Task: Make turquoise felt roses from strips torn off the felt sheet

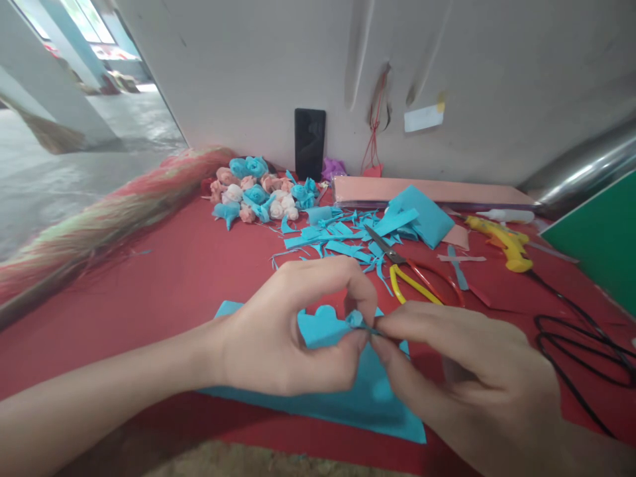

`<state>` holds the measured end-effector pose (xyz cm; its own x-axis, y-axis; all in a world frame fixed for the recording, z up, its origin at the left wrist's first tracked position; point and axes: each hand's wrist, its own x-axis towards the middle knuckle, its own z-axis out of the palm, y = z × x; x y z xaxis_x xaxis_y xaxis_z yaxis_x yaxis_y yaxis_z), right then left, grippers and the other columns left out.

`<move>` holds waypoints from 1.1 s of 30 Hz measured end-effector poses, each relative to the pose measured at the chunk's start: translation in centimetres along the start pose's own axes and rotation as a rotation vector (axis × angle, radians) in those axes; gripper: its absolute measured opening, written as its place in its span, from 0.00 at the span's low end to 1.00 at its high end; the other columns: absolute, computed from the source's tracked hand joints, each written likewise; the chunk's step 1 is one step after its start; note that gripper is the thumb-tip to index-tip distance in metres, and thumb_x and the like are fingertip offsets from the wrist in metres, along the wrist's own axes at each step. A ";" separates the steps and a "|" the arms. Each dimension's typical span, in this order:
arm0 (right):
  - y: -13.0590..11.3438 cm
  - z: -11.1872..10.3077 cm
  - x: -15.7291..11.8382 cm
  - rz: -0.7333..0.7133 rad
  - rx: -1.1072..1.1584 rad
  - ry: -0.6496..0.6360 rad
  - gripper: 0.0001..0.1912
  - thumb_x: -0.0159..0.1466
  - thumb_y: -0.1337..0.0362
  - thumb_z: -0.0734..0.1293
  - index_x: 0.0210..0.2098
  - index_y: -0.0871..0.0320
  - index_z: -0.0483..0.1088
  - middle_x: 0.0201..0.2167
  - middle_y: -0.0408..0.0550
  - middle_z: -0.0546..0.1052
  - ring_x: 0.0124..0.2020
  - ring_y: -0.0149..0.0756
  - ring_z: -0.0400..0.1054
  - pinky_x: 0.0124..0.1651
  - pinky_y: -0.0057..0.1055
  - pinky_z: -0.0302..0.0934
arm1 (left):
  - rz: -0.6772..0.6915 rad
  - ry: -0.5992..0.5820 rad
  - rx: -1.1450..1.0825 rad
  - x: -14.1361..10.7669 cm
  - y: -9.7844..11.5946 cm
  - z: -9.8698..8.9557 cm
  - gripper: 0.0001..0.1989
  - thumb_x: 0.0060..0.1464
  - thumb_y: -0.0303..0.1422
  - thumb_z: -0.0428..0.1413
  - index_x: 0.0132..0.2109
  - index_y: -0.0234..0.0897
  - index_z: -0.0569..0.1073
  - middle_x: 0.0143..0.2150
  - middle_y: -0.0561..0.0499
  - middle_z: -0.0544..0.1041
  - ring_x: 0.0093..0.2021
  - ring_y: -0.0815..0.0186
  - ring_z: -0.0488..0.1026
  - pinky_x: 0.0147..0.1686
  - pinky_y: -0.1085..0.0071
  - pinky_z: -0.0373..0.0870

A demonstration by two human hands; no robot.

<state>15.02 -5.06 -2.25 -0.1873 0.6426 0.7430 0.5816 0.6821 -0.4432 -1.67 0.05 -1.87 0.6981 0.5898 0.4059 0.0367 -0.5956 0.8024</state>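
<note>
My left hand [278,328] and right hand [477,371] meet, thumbs and fingers pinching a small blue roll [354,319] between them. Below my hands, a blue sheet [348,404] lies on the red counter [134,285]. Beyond them are scissors [394,256] and blue scraps [318,236]; flowers [256,194] sit past my left, a yellow glue gun [504,240] past my right.

Window [94,20] at 10 o'clock is blown out; tabletop [169,265] is lit softly. Glare is picked up by metal pipe [591,165] near 3. Fine detail smeared, edges stretched.
</note>
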 end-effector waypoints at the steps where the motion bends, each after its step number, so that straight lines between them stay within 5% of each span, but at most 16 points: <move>1: 0.0 0.1 0.0 0.026 0.016 -0.005 0.09 0.54 0.76 0.64 0.23 0.56 0.69 0.14 0.38 0.73 0.15 0.25 0.67 0.21 0.20 0.64 | 0.007 0.003 -0.004 0.1 0.0 0.0 0.09 0.45 0.20 0.51 0.33 0.38 0.66 0.29 0.54 0.69 0.30 0.68 0.66 0.34 0.69 0.68; 18: -0.3 0.1 -0.5 0.069 0.007 -0.080 0.14 0.56 0.75 0.61 0.17 0.58 0.68 0.13 0.42 0.74 0.15 0.28 0.69 0.19 0.22 0.63 | 0.068 0.011 -0.042 0.2 -0.1 0.2 0.09 0.43 0.18 0.51 0.32 0.35 0.66 0.28 0.54 0.68 0.30 0.71 0.65 0.33 0.71 0.67; 25: -0.4 -0.7 -0.7 0.236 0.144 -0.193 0.10 0.54 0.75 0.65 0.21 0.55 0.71 0.16 0.36 0.74 0.16 0.22 0.68 0.23 0.11 0.65 | 0.203 -0.019 -0.019 0.4 -0.1 -0.1 0.10 0.42 0.17 0.50 0.31 0.36 0.67 0.27 0.53 0.69 0.30 0.70 0.65 0.34 0.71 0.69; 33: -0.9 -0.7 0.0 0.436 0.315 -0.269 0.11 0.51 0.76 0.65 0.19 0.56 0.73 0.15 0.36 0.74 0.15 0.22 0.66 0.19 0.11 0.61 | 0.331 -0.084 0.063 0.4 -0.5 -0.2 0.09 0.42 0.18 0.50 0.31 0.36 0.64 0.26 0.52 0.69 0.29 0.69 0.66 0.36 0.67 0.72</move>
<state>15.06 -5.86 -1.51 -0.2022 0.9240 0.3246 0.3948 0.3802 -0.8364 -1.60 0.70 -2.01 0.7358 0.3133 0.6003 -0.1595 -0.7814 0.6033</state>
